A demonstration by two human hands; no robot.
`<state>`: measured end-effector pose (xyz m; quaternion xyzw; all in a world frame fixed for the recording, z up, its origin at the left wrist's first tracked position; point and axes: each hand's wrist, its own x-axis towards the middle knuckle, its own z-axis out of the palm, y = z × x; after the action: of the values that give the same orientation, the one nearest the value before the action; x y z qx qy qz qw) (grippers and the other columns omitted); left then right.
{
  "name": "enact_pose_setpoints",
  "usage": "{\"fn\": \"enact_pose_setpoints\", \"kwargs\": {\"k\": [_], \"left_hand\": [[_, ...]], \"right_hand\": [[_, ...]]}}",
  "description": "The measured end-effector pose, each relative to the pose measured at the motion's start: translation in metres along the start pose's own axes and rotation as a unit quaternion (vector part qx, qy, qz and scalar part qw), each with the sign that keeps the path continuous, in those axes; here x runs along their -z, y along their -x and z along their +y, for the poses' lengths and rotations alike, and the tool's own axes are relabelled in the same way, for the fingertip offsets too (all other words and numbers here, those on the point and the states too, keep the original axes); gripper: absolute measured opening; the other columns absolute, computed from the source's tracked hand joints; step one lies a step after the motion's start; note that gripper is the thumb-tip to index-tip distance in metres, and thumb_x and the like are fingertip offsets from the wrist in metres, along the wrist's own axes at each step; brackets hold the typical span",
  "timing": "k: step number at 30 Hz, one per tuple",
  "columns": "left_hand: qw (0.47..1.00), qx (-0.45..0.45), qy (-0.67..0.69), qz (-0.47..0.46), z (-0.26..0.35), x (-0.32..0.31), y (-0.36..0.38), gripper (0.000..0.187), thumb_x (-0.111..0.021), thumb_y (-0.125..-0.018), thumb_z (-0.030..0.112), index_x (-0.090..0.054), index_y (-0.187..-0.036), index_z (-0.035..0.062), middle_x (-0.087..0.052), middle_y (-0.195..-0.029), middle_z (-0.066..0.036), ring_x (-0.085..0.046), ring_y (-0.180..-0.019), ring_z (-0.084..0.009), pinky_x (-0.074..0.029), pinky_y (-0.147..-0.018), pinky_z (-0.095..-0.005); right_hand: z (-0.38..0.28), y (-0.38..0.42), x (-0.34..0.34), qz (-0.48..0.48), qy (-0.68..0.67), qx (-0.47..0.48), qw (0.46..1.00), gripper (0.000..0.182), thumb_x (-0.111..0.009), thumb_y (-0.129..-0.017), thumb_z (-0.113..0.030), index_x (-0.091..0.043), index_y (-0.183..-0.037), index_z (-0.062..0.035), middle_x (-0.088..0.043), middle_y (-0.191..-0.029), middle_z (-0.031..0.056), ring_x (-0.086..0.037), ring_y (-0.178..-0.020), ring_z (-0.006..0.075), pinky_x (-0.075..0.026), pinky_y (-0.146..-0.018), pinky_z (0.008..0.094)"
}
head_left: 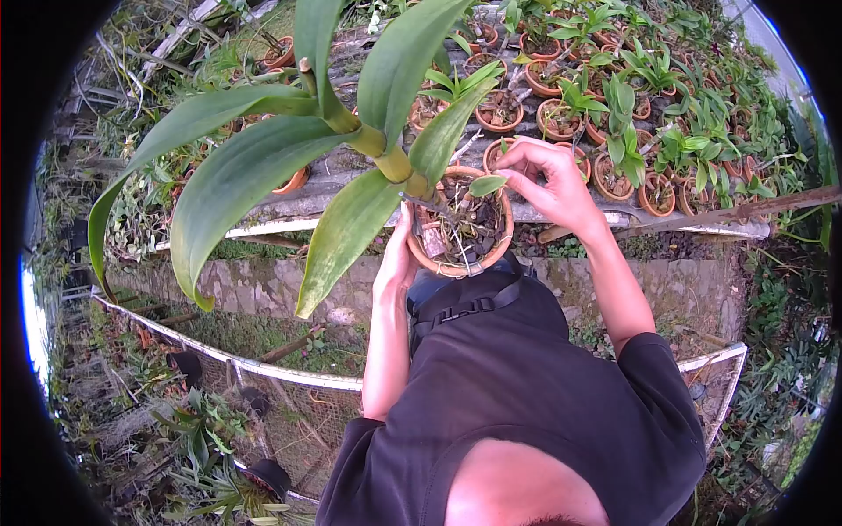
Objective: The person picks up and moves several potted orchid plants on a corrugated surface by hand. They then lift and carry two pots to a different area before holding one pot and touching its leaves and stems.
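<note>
A round clay pot (507, 230) with roots and bark pieces inside is held in front of my body. A large plant (368, 140) with long broad green leaves rises from it and leans to the left. My left hand (399, 254) grips the pot's left side, its fingers partly hidden behind the rim. My right hand (548, 180) is above the pot's right edge, thumb and index finger pinched at the tip of a small green leaf (488, 185) that lies over the rim.
Beyond the pot, a bench (684, 230) bears several small potted plants. A wooden pole (745, 209) crosses at the right. Nearer me, a mesh rack with a white frame (298, 377) stretches to the left, with dark hanging pots (267, 476) beside it.
</note>
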<state>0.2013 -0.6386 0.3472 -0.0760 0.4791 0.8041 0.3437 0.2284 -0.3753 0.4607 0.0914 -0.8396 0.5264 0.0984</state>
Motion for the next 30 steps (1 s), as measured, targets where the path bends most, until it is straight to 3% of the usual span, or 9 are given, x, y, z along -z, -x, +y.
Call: {"fn": "enact_pose_setpoints", "kwargs": {"k": [3,7,8,11,16,20,23,24,30], "left_hand": [[1.0,0.006,0.002,0.005,0.004,-0.002,0.001,0.068,-0.043,-0.098,0.051,-0.027,-0.148,0.0091,-0.04,-0.145,-0.01,-0.046,-0.128,-0.0237,-0.041,-0.105,-0.0437],[1.0,-0.01,0.02,-0.004,-0.001,0.0,0.001,0.065,-0.043,-0.099,0.049,-0.028,-0.148,0.0087,-0.039,-0.145,-0.009,-0.044,-0.129,-0.0232,-0.037,-0.107,-0.0433],[1.0,-0.012,0.023,-0.008,0.0,0.0,0.0,0.065,-0.043,-0.099,0.048,-0.028,-0.148,0.0087,-0.039,-0.145,-0.009,-0.044,-0.129,-0.0231,-0.037,-0.108,-0.0432],[0.998,-0.059,0.024,0.029,-0.009,0.006,-0.009,0.057,-0.044,-0.099,0.048,-0.042,-0.132,0.0013,-0.056,-0.12,-0.016,-0.06,-0.106,-0.026,-0.051,-0.092,-0.0438],[0.998,-0.031,0.05,-0.006,-0.008,0.015,-0.006,0.059,-0.047,-0.099,0.043,-0.034,-0.144,0.0069,-0.042,-0.144,-0.008,-0.042,-0.13,-0.0191,-0.034,-0.109,-0.04],[0.997,-0.034,0.066,-0.004,-0.015,0.022,-0.009,0.057,-0.049,-0.099,0.04,-0.035,-0.143,0.0068,-0.045,-0.139,-0.008,-0.043,-0.128,-0.0192,-0.035,-0.108,-0.039],[0.996,-0.033,0.082,-0.005,-0.013,0.025,-0.009,0.053,-0.051,-0.099,0.036,-0.038,-0.141,0.0064,-0.047,-0.136,-0.008,-0.045,-0.126,-0.019,-0.036,-0.108,-0.0391],[0.996,-0.034,0.085,-0.009,-0.014,0.028,-0.009,0.051,-0.051,-0.099,0.035,-0.039,-0.14,0.0062,-0.047,-0.136,-0.008,-0.046,-0.126,-0.019,-0.036,-0.108,-0.0392],[0.996,-0.055,0.07,-0.013,-0.014,0.041,-0.017,0.046,-0.049,-0.1,0.029,-0.04,-0.138,0.0059,-0.049,-0.135,-0.009,-0.049,-0.123,-0.0213,-0.04,-0.105,-0.0437]], "right_hand": [[0.011,0.003,-0.001,-0.016,0.151,0.109,0.982,0.009,-0.066,-0.081,-0.001,-0.067,-0.089,0.0016,-0.063,-0.081,0.0038,-0.053,-0.062,0.0062,-0.038,-0.052,0.0225],[0.009,0.01,-0.001,0.046,-0.221,-0.088,0.97,0.008,-0.069,-0.082,-0.006,-0.067,-0.087,0.0001,-0.062,-0.077,0.0026,-0.056,-0.064,0.007,-0.04,-0.053,0.0233],[0.008,0.007,0.006,-0.029,0.022,0.036,0.999,0.007,-0.069,-0.083,-0.006,-0.068,-0.086,-0.0004,-0.062,-0.077,0.0021,-0.055,-0.064,0.0058,-0.04,-0.053,0.0229],[0.005,0.014,0.002,-0.059,0.019,-0.056,0.997,0.009,-0.07,-0.083,-0.01,-0.068,-0.088,-0.0022,-0.063,-0.077,0.0041,-0.058,-0.065,0.0111,-0.044,-0.057,0.0278],[0.009,0.019,-0.005,-0.049,0.233,0.07,0.969,0.01,-0.07,-0.084,-0.011,-0.069,-0.089,-0.0031,-0.063,-0.075,0.0013,-0.057,-0.062,0.0096,-0.043,-0.055,0.0267],[0.013,0.023,-0.008,0.058,-0.232,-0.119,0.964,0.014,-0.072,-0.082,-0.013,-0.07,-0.091,-0.0034,-0.067,-0.076,0.0029,-0.059,-0.061,0.0122,-0.045,-0.057,0.0288],[0.027,0.026,-0.009,-0.044,0.146,0.072,0.986,0.008,-0.068,-0.087,-0.006,-0.068,-0.091,0.0003,-0.063,-0.078,-0.0007,-0.056,-0.063,0.0032,-0.044,-0.056,0.02],[0.012,0.029,-0.007,-0.037,0.009,-0.103,0.994,0.011,-0.068,-0.087,-0.006,-0.066,-0.095,0.0017,-0.064,-0.081,0.0013,-0.06,-0.068,0.007,-0.048,-0.059,0.0216],[0.011,0.052,0.001,0.065,-0.195,-0.162,0.965,0.012,-0.069,-0.087,-0.008,-0.066,-0.095,0.0007,-0.065,-0.081,0.0009,-0.061,-0.068,0.0065,-0.048,-0.058,0.021]]}}
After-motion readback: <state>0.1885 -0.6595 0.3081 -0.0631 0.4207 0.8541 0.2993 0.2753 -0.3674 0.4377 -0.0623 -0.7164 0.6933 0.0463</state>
